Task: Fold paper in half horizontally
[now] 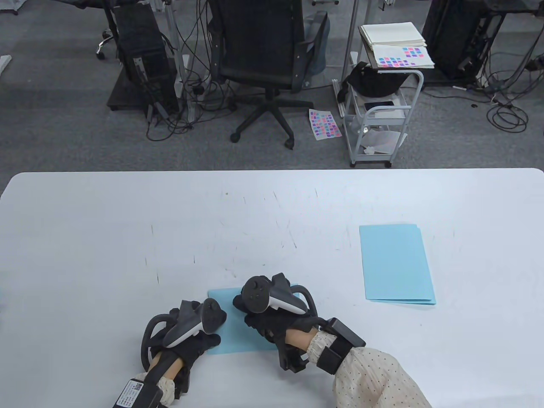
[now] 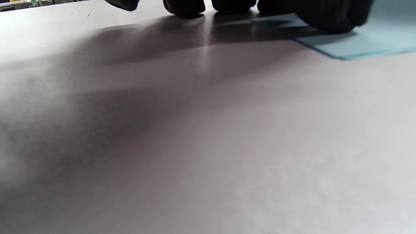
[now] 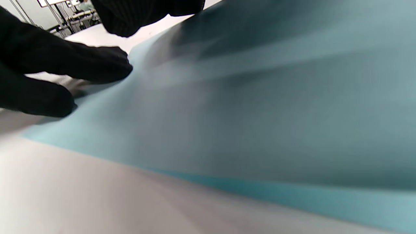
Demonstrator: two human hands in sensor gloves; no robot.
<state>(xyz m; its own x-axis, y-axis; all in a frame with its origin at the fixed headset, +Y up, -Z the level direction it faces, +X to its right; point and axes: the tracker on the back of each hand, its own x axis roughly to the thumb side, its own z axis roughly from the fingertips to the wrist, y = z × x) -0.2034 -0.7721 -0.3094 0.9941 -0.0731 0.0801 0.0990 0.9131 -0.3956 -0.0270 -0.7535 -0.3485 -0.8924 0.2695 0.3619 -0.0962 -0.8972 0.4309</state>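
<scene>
Fingers (image 2: 334,16) of the left hand (image 1: 193,335) press down on the near left corner of the blue paper (image 1: 238,335), fingertips flat on sheet and table (image 1: 106,255). Beside it the right hand (image 1: 265,316) lies on the same sheet; whether its fingers (image 3: 107,65) are straight or curled cannot be told. That paper sits at the table's near edge, mostly covered by both hands. Well apart to the right lies a stack of folded blue sheets (image 1: 397,263). Beyond the table stand an office chair (image 1: 265,55), a white cart (image 1: 378,114) and tangled cables (image 1: 508,114).
</scene>
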